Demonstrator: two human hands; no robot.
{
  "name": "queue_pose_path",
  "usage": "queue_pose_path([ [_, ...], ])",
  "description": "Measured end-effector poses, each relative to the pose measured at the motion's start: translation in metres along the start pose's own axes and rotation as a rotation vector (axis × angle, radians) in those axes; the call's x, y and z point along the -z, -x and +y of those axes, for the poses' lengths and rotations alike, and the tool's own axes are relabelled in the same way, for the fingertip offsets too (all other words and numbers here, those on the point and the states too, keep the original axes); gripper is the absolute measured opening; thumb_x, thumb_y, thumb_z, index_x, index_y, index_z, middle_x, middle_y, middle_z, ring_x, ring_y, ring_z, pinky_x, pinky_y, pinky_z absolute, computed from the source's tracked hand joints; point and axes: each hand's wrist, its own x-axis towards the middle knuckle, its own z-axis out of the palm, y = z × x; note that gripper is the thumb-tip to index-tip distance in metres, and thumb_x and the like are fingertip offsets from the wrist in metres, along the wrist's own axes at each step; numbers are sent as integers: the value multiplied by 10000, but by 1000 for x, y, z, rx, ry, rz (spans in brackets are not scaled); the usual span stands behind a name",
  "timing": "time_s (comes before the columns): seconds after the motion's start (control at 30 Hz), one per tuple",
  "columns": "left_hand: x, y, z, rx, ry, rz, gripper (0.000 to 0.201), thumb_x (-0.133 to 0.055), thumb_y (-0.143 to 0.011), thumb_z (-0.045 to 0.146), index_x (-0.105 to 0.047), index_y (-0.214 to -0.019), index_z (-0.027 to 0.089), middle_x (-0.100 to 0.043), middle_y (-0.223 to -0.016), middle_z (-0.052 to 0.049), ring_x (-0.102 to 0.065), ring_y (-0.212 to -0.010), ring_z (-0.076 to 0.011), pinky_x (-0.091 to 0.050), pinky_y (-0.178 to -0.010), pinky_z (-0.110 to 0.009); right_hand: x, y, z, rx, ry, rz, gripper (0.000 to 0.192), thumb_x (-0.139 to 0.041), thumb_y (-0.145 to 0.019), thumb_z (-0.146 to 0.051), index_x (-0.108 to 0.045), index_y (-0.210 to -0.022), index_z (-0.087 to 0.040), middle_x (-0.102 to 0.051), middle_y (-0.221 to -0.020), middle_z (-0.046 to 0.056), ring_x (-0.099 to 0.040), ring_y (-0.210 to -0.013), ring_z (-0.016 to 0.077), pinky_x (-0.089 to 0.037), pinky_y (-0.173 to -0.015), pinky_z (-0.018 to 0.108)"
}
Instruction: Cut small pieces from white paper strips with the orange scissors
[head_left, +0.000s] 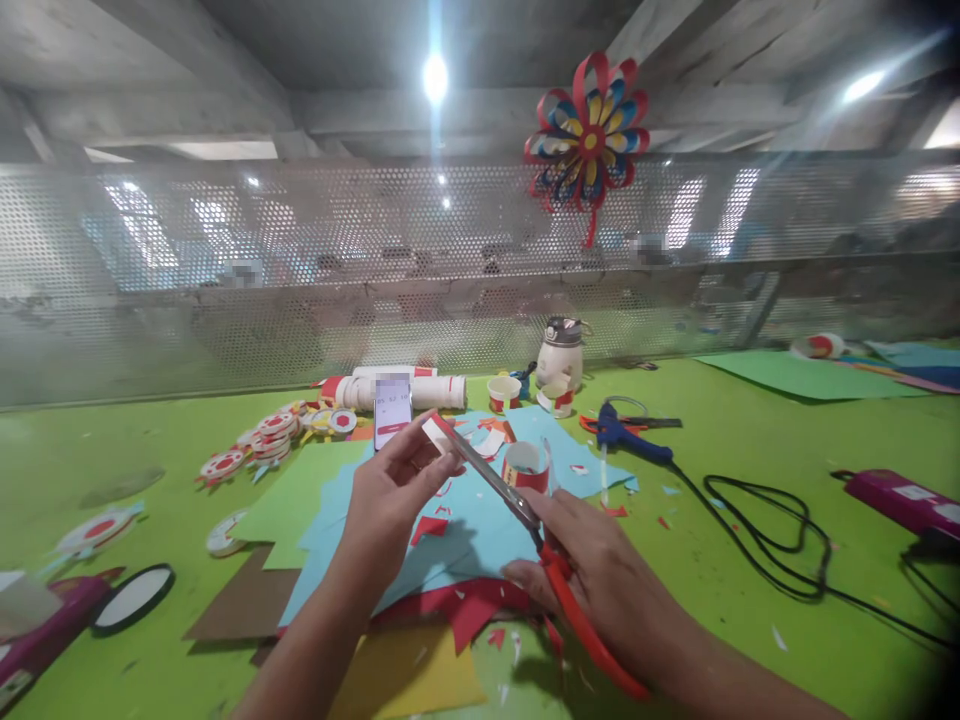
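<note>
Gripping red-handled scissors, the right hand points their blades at the red-and-white piece the left hand pinches.

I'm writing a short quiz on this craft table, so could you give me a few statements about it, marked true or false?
1. The right hand holds red-handled scissors. True.
2. The left hand holds nothing. False: the left hand holds a small red-and-white piece.
3. The paper flower appears higher in the view than the bottle. True.
4. The blue glue gun lies left of the phone. False: the blue glue gun lies right of the phone.
</note>
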Motion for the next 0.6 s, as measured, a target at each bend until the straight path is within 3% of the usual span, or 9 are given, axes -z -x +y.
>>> queue_pose_path([
  [0.27,-1,0,-4,-8,-41,0,409,-720,-709,249,-643,-1098,153,-684,-1000,-89,-636,-883,-212,-529,-772,-331,-3,0,-2,-30,-1,8,254,-539,-884,-344,-600,-1066,-179,-644,-965,121,-584,-866,265,-483,-762,409],
  [0.43,0,-1,-2,-14,-4,-15,396,-722,-702,242,-659,-1082,149,-688,-973,-94,-640,-870,-218,-537,-743,-328,-4,-2,2,-34,-43,17,221,-509,-898,-268,-601,-1084,-194,-646,-981,108,-582,-881,251,-474,-789,396],
  [0.6,2,-3,-1,22,77,40,570,-728,-695,235,-564,-1240,202,-681,-955,-76,-641,-894,-223,-542,-780,-360,-4,-2,5,-38,-48,-32,261,-506,-896,-230,-581,-1142,-183,-633,-1061,121,-565,-958,261,-454,-853,416],
])
